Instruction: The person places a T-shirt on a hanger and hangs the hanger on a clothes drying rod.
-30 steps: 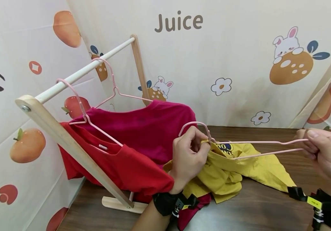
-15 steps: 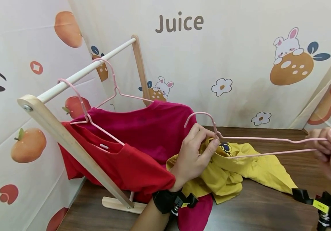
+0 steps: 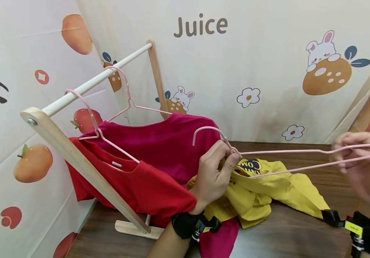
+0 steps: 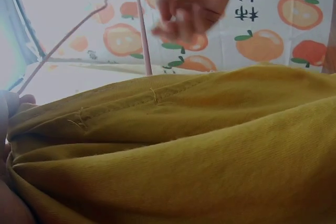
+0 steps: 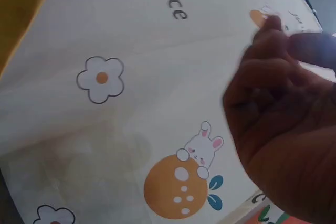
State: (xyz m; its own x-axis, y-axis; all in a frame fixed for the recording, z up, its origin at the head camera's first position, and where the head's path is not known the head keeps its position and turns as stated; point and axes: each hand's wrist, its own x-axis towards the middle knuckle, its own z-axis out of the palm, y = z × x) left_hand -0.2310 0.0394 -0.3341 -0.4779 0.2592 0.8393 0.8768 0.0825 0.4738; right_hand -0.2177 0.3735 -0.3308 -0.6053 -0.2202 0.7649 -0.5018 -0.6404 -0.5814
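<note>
In the head view my left hand [image 3: 215, 173] pinches a pink hanger [image 3: 281, 152] just below its hook, together with the neckline of a yellow T-shirt [image 3: 296, 182]. One end of the hanger lies inside the neckline; its other end sticks out to the right. My right hand [image 3: 365, 179] is beside that outer end, blurred, its fingers loosely bent. Seen from the left wrist, the right hand [image 4: 197, 1] is apart from the hanger [image 4: 144, 38]. Bunched yellow cloth fills the lower part of that view, with left fingers at its left edge.
A wooden rack [image 3: 85, 170] with a white rod [image 3: 94, 79] stands at left. From it hang a red T-shirt [image 3: 159, 190] and a magenta T-shirt [image 3: 185, 143] on pink hangers. Brown tabletop [image 3: 294, 233] lies below, with a printed curtain [image 3: 269, 57] behind.
My right hand has let go of the hanger's outer end, which now shows beyond the fingers. The hook tipped up to the right, then swung back left. My left hand keeps its pinch.
</note>
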